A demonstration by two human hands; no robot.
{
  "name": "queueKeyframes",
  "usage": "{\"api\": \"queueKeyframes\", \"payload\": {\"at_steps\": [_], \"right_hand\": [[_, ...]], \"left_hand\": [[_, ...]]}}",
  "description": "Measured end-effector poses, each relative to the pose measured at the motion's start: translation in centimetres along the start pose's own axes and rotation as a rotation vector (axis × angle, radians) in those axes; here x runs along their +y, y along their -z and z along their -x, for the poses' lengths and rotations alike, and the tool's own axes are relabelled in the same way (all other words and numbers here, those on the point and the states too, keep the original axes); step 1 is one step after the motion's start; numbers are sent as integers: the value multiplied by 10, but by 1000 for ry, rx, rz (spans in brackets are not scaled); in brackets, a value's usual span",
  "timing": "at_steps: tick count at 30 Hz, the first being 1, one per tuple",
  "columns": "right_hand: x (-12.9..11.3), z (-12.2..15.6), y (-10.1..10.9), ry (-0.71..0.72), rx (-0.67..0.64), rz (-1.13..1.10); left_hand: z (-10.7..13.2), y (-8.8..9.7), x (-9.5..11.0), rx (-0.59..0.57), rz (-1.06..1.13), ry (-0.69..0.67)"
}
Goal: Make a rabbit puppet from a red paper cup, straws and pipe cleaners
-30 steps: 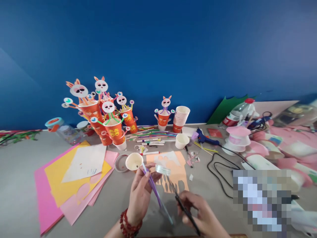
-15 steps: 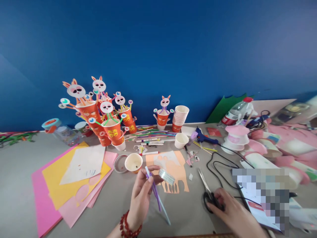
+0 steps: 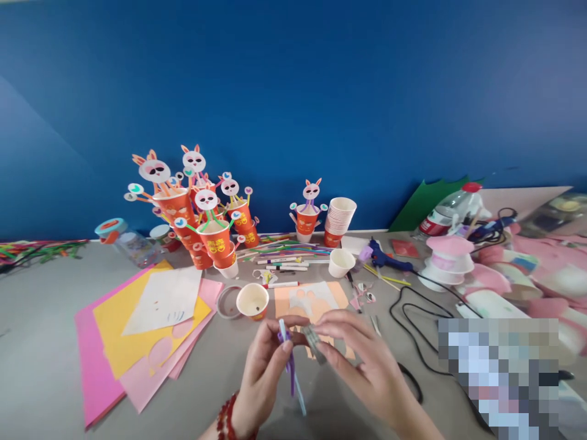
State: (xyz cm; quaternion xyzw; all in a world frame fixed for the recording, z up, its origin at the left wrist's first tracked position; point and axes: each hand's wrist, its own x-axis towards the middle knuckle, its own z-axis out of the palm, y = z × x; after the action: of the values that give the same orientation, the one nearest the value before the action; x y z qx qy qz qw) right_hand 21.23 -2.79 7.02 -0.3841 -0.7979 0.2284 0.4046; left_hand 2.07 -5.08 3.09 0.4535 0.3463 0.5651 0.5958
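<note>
My left hand [image 3: 266, 360] is closed, pinching a light-blue stick [image 3: 299, 394] with a purple pipe cleaner [image 3: 290, 366] bent around it. Between both hands is a small greyish, see-through piece with faint print [image 3: 314, 343], perhaps a tape roll. Its left side is by my left fingertips. My right hand [image 3: 362, 360] has thumb and fingers closed on its right side. Behind my right hand lie black-handled scissors [image 3: 411, 382], mostly hidden. Under the hands is a peach sheet [image 3: 337, 294] with cut-out holes, partly covered by a white cut sheet [image 3: 302, 297].
Red cups with rabbit figures [image 3: 214, 235] stand at the back left, a cup stack [image 3: 342, 214] at the back centre. A blue glue gun [image 3: 387, 260] trails a black cable [image 3: 398, 299] on the right. Coloured paper [image 3: 101, 342] lies left; a white cup [image 3: 253, 299] stands ahead.
My right hand has let go of the scissors and moved left to take hold of the see-through piece. My left hand keeps the stick and pipe cleaner. The view has shifted slightly.
</note>
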Motion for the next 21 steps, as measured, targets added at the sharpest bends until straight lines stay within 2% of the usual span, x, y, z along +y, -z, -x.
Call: {"api": "queueKeyframes", "payload": {"at_steps": [5, 12, 21], "right_hand": [[1, -5, -7, -58, -3, -23], [5, -4, -8, -145, -41, -97], [3, -7, -12, -171, -29, -231]], "left_hand": [[5, 4, 4, -6, -125, -43], [4, 7, 7, -47, -427, -156], [7, 10, 7, -18, -446, -156]]}}
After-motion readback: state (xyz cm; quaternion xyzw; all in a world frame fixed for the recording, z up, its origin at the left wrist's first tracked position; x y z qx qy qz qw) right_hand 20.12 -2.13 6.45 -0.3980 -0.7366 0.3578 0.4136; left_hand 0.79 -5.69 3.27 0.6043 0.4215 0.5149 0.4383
